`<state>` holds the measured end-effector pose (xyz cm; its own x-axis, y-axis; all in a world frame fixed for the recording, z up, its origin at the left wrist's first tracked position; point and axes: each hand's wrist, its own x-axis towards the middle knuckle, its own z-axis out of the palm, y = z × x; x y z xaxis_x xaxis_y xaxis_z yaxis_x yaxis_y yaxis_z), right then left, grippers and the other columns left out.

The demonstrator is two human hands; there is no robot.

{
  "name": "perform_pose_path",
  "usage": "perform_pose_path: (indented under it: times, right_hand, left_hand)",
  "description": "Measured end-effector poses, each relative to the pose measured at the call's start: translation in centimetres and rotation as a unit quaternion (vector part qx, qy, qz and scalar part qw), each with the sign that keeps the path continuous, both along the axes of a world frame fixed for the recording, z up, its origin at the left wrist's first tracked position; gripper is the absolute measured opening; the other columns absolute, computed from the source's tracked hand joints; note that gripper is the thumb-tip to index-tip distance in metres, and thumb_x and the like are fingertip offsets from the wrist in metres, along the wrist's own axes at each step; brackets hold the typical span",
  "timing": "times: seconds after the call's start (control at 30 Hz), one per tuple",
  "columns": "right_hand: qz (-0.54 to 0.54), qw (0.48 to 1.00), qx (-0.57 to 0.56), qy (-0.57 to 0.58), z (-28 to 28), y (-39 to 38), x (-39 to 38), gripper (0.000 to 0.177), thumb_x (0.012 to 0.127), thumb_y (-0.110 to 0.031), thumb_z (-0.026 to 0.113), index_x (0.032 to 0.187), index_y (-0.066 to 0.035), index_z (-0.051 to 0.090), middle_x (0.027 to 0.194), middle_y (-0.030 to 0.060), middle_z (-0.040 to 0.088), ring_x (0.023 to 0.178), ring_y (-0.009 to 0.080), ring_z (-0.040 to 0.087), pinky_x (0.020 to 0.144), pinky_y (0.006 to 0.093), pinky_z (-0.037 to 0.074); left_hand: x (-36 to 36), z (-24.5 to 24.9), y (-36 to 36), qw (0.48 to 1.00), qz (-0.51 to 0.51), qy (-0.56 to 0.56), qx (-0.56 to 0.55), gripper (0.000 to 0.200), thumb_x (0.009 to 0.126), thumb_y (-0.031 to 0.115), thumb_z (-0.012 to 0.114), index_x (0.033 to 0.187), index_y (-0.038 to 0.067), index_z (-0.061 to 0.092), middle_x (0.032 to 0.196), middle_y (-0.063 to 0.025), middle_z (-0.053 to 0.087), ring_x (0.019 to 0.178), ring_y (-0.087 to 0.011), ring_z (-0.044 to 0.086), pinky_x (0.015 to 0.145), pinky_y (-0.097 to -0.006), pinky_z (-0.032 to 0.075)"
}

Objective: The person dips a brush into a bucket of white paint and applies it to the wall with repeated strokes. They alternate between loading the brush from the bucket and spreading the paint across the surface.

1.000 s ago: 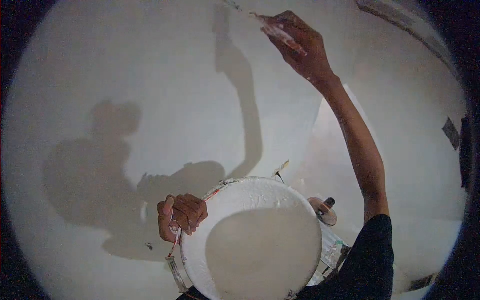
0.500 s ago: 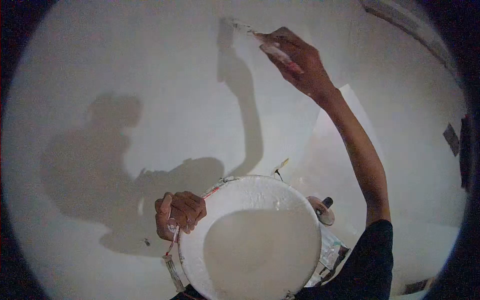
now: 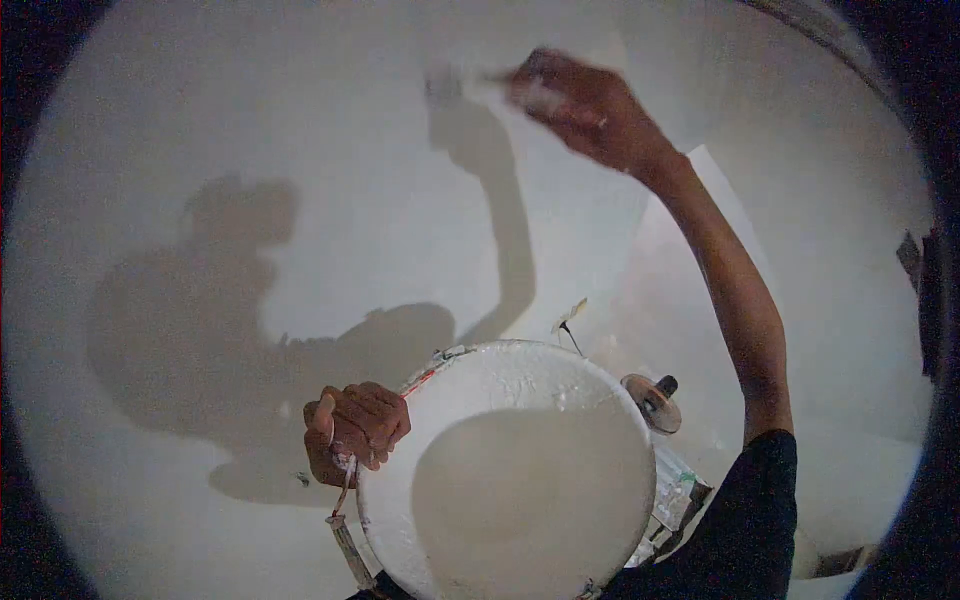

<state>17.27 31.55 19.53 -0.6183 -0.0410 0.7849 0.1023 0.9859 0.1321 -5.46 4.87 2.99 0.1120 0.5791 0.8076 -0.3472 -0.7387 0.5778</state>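
Note:
A round white bucket [image 3: 375,500] with pale liquid inside stands at the bottom centre. My left hand [image 3: 358,430] is closed around the bucket's wire handle [image 3: 345,496] at its left rim. High up at the right, my right hand [image 3: 585,110] is raised against the pale wall [image 3: 340,120], closed on a brush [image 3: 475,78] whose tip points left and is smeared by motion. Shadows of the arm and head fall on the wall left of the brush.
A round disc with a dark knob [image 3: 652,403] lies right of the bucket. Below it are crumpled packets [image 3: 678,485]. A thin wire with a pale tip [image 3: 569,322] sticks up behind the rim. Dark objects [image 3: 930,300] stand at the far right.
The brush tip has shifted slightly left and down with my right hand, and is now blurred. My left hand keeps its hold on the handle. The view has shifted slightly.

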Motion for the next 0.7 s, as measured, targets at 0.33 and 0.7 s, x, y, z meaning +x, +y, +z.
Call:
perform_pose_path:
  times: [0.33,0.7]
  right_hand:
    - [0.008,0.987,-0.084,-0.134,-8.5,0.1,0.5,0.037,0.093,-0.027,0.053,0.125,-0.008,0.055,0.114,0.0142,0.060,0.105,0.0331,0.059,0.094,0.0409,0.050]
    - [0.007,0.996,-0.085,0.023,-5.2,-0.7,1.6,0.025,0.088,-0.014,0.060,0.111,-0.004,0.061,0.111,0.0117,0.061,0.098,0.0268,0.063,0.089,0.0366,0.053]
  left_hand:
    - [-0.3,0.3,0.9,0.997,-0.019,0.031,0.066,0.055,0.101,0.034,0.028,0.057,0.011,0.052,0.040,-0.0055,0.051,0.030,-0.0176,0.042,0.036,-0.0305,0.039]
    - [1.0,0.3,0.2,0.999,0.010,-0.030,0.014,0.064,0.102,0.028,0.026,0.045,0.006,0.045,0.037,-0.0078,0.045,0.027,-0.0144,0.033,0.031,-0.0289,0.034]
